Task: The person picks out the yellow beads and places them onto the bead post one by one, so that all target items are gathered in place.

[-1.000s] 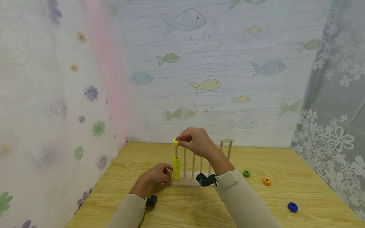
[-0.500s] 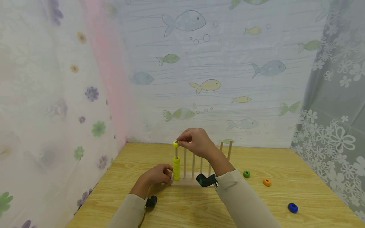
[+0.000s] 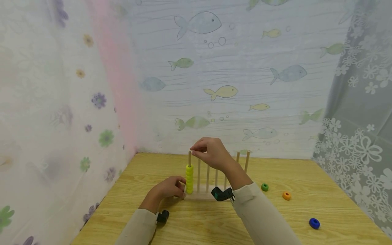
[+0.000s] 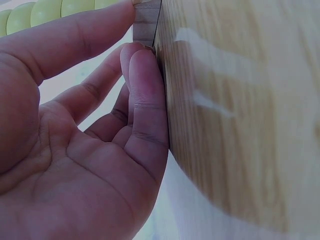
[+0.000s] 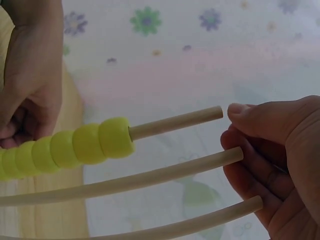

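Several yellow beads (image 3: 189, 179) sit stacked on the leftmost peg (image 3: 189, 158) of a wooden peg rack; the peg's top stands bare above them. My right hand (image 3: 212, 153) hovers beside that peg's tip and holds nothing. In the right wrist view its thumb and fingertips are apart, and the tip of the second peg (image 5: 235, 155) lies by the fingers. My left hand (image 3: 167, 188) is at the left end of the rack's base (image 3: 199, 195). The left wrist view has its thumb and curled fingers on either side of the base end (image 4: 145, 22), gripping it.
On the table (image 3: 183, 223) to the right of the rack lie a green bead (image 3: 264, 187), an orange bead (image 3: 286, 195) and a blue bead (image 3: 314, 223). More bare pegs (image 3: 246, 163) rise from the rack, partly behind the right arm. A fish-printed curtain (image 3: 226, 68) hangs behind.
The top yellow bead has left my right fingers and slid down the peg onto the stack. My right hand stays near the peg's tip; my left hand has not moved.
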`<state>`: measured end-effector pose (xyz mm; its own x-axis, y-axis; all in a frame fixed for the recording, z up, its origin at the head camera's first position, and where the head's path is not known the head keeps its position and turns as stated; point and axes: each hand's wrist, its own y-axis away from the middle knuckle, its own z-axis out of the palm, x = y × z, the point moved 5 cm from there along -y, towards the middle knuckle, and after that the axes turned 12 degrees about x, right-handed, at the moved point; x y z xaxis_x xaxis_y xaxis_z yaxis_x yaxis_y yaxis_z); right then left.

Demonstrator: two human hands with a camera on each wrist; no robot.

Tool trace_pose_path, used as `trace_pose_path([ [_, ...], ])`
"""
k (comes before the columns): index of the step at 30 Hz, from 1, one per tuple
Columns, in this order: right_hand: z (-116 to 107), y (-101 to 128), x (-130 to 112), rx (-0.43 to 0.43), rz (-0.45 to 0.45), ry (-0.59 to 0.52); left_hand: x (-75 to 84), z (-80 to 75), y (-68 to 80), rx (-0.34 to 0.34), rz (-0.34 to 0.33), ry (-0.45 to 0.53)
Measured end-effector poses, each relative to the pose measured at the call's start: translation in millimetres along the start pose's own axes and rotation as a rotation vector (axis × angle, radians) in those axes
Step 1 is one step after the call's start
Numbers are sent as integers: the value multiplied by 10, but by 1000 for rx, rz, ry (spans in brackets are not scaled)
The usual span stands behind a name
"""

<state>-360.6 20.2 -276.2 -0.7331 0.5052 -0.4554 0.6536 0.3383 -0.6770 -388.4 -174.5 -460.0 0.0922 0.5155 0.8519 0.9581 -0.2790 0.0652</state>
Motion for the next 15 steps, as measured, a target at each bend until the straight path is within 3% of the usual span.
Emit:
trace_pose_path([
  [15,-257,260,-207,63,-123,-21,95,145,278,33,-19,7],
])
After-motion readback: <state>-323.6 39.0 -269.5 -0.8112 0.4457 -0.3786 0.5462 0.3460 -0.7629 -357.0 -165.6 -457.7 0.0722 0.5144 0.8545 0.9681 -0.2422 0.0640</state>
